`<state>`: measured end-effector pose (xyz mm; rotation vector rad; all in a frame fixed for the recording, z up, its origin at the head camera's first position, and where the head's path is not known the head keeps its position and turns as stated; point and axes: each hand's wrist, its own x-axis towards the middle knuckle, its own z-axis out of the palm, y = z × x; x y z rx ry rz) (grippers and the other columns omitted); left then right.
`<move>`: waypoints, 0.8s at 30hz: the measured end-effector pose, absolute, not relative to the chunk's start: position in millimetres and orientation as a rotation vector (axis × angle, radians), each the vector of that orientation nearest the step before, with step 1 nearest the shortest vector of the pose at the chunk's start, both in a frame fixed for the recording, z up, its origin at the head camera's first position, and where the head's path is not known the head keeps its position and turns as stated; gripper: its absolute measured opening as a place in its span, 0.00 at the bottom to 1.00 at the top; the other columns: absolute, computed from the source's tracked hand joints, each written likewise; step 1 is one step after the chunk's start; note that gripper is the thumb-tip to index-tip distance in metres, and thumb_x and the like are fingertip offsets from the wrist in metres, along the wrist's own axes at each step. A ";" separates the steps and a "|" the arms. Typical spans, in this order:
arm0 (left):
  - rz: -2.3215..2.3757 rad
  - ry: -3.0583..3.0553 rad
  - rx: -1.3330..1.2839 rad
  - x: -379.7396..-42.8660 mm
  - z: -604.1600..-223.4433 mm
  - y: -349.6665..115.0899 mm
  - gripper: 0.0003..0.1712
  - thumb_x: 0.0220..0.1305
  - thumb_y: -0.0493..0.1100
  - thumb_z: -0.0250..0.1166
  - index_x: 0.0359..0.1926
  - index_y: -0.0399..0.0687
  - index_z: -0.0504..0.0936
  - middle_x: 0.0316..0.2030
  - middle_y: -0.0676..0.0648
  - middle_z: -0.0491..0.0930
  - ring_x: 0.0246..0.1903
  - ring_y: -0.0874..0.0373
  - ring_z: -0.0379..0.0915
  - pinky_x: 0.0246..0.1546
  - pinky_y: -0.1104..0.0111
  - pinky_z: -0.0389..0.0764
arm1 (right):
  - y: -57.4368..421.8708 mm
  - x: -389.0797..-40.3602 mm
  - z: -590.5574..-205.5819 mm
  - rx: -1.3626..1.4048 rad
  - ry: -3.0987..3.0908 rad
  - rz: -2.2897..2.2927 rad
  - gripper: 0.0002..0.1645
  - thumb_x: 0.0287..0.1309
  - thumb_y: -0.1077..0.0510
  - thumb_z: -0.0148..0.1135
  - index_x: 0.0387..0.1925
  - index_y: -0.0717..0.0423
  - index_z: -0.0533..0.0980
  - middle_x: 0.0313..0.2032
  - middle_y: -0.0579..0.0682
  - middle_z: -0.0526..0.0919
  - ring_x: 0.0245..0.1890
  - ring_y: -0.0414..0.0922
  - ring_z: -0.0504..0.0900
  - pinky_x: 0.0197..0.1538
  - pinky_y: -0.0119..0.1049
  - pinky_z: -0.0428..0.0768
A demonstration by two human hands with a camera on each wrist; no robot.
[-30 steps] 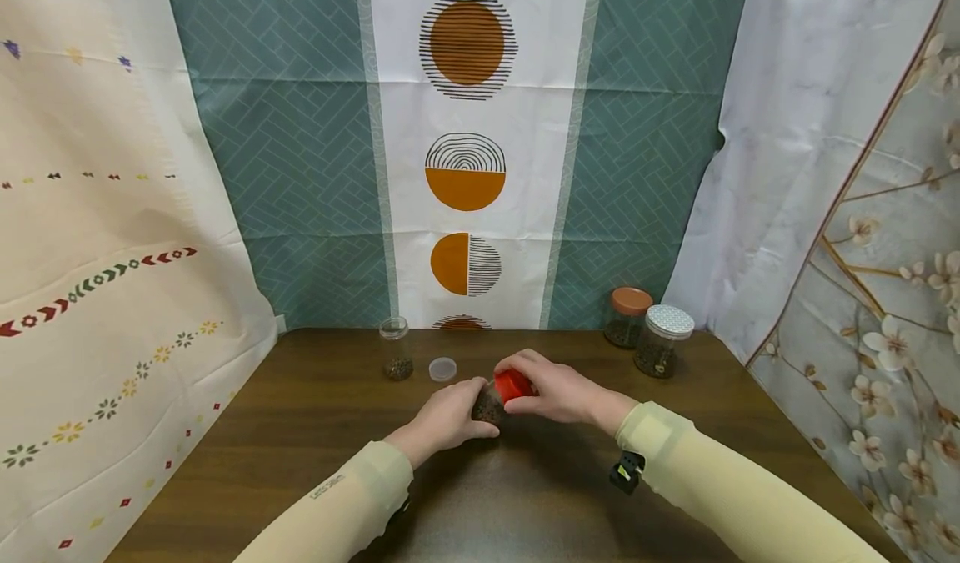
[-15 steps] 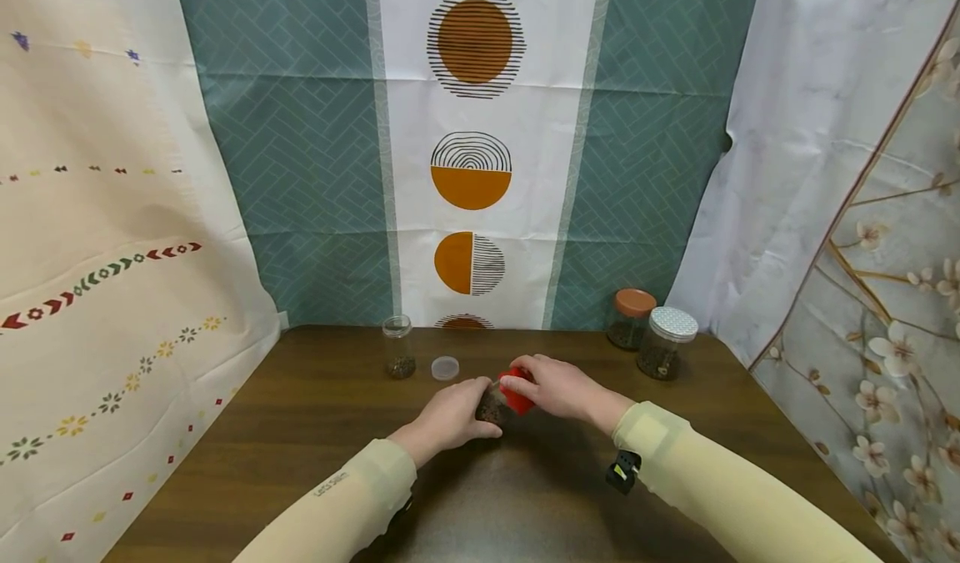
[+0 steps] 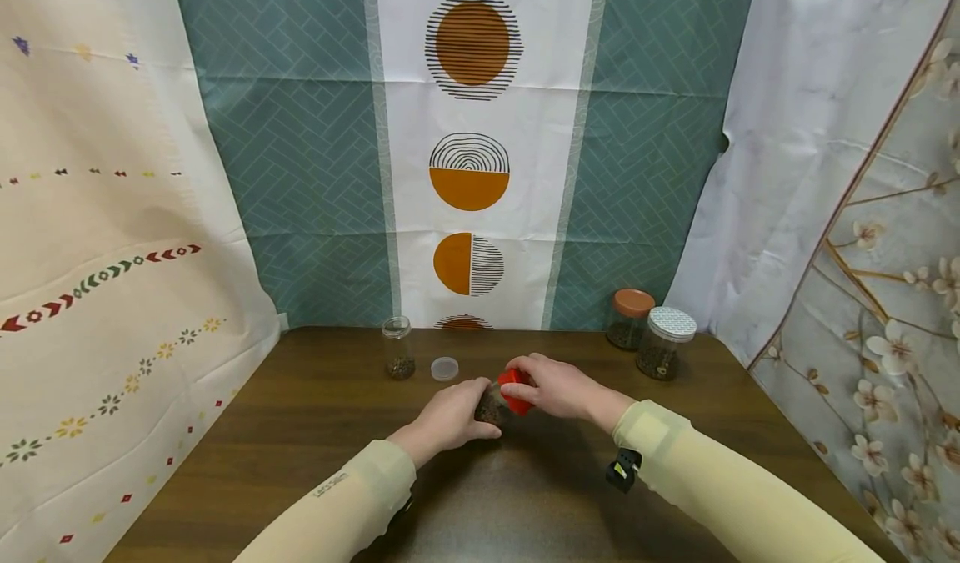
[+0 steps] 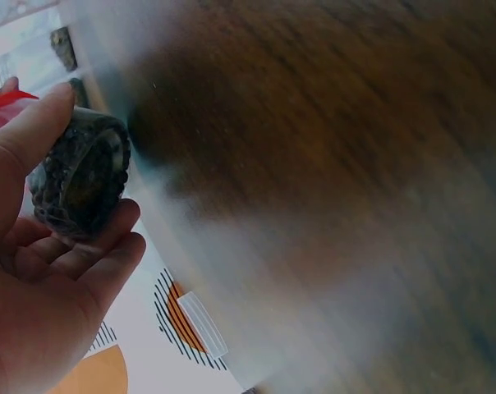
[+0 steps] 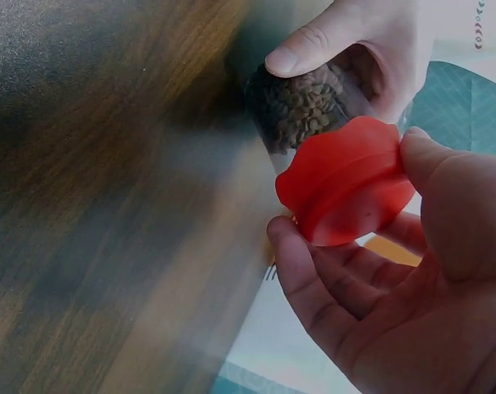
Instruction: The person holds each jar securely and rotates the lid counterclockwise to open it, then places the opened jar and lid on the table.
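My left hand point(image 3: 450, 417) grips a clear jar point(image 5: 301, 111) part-filled with small dark brown pieces. In the head view the jar is tipped to the right, just above the table. Thumb and fingers of my right hand point(image 3: 551, 386) pinch a red scalloped lid point(image 5: 342, 185) at the jar's mouth end. Whether the lid is screwed on or only set against the rim, I cannot tell. The left wrist view shows the jar's bottom point(image 4: 88, 172), with the left fingers around its side.
A lidless jar point(image 3: 398, 349) with dark contents stands at the table's back left, beside a flat translucent lid point(image 3: 444, 369). At the back right are an orange-lidded jar point(image 3: 628, 319) and a white-patterned-lid jar point(image 3: 663, 346). Fabric point(image 3: 315, 171) hangs behind the brown table point(image 3: 300, 429).
My right fingers have shifted around the red lid, and the lid looks turned. The left hand keeps its hold on the jar. The head view has shifted slightly.
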<state>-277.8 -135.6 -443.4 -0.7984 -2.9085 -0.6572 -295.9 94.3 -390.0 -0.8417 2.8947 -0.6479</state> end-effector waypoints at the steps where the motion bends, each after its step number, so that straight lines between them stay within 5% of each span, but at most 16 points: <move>1: -0.658 -2.909 -0.798 -277.7 -443.6 -135.7 0.39 0.62 0.53 0.85 0.66 0.40 0.79 0.55 0.43 0.85 0.52 0.49 0.84 0.57 0.51 0.85 | 94.4 -296.1 -389.9 -0.850 2.892 -0.649 0.30 0.79 0.38 0.65 0.69 0.51 0.80 0.48 0.46 0.82 0.43 0.42 0.81 0.52 0.47 0.83; 24: -0.688 -2.917 -0.782 -277.7 -444.0 -135.7 0.39 0.61 0.53 0.86 0.65 0.41 0.79 0.54 0.45 0.86 0.51 0.50 0.83 0.56 0.52 0.85 | 102.1 -296.2 -388.2 -1.006 2.812 -0.713 0.28 0.75 0.44 0.72 0.67 0.52 0.78 0.54 0.49 0.80 0.48 0.46 0.81 0.54 0.49 0.83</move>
